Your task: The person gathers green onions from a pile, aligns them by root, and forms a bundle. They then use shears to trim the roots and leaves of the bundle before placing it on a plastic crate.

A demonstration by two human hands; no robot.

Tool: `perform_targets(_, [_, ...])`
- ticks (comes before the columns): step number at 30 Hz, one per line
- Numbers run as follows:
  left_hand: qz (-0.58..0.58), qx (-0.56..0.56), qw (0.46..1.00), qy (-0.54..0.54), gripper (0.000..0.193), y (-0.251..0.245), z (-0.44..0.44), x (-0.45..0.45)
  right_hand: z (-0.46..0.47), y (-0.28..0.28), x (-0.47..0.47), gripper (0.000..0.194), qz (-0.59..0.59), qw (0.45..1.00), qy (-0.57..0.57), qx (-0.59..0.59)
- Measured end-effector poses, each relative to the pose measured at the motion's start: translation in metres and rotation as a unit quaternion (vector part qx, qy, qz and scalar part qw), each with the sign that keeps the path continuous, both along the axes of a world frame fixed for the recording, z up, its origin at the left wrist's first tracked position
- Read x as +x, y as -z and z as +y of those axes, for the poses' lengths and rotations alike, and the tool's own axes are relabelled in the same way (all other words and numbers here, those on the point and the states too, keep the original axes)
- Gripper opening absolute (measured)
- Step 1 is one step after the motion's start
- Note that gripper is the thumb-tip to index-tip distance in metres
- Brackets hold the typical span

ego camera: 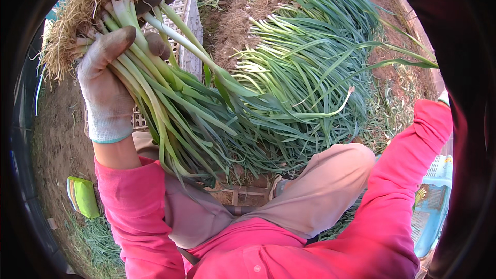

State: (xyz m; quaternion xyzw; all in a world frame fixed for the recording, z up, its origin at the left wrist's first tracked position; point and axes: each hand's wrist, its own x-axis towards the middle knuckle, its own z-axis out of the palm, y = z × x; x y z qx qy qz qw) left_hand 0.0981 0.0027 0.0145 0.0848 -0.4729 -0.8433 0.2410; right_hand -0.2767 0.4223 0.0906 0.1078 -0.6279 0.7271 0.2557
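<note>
My left hand (112, 73), in a soiled white work glove with dark fingertips, is closed around a thick bunch of long green stalks with leaves (155, 81), which look like green garlic. Its tangle of tan roots (97, 4) points to the upper left, and the leaves hang down over my lap. My right hand (444, 96) is almost wholly cut off at the right edge; only a bit of white glove shows past the pink sleeve. Long leaves end near that edge, but what holds them is hidden. A large heap of the same plants (310, 58) lies before me, roots to the left.
A white perforated plastic crate (190, 19) stands behind the held bunch. A light blue plastic basket (441, 201) is at the lower right. A bright green packet (85, 197) lies on bare soil at left, near loose leaves (100, 244). My bent knees flank the heap's near end.
</note>
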Motion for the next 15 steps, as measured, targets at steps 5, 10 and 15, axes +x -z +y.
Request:
perform_targets(5, [0.04, -0.013, 0.997, 0.062, 0.039, 0.001, 0.013, -0.013, -0.091, -0.012, 0.09, 0.045, 0.028, 0.956, -0.21, 0.201])
perform_targets(10, [0.053, -0.043, 0.991, 0.116, 0.048, 0.003, 0.036, -0.023, -0.199, 0.045, 0.18, 0.042, -0.036, 0.846, -0.469, 0.251])
perform_targets(15, [0.019, 0.004, 0.986, 0.164, 0.04, 0.004, 0.044, -0.026, -0.224, 0.065, 0.201, 0.035, -0.008, 0.822, -0.484, 0.299])
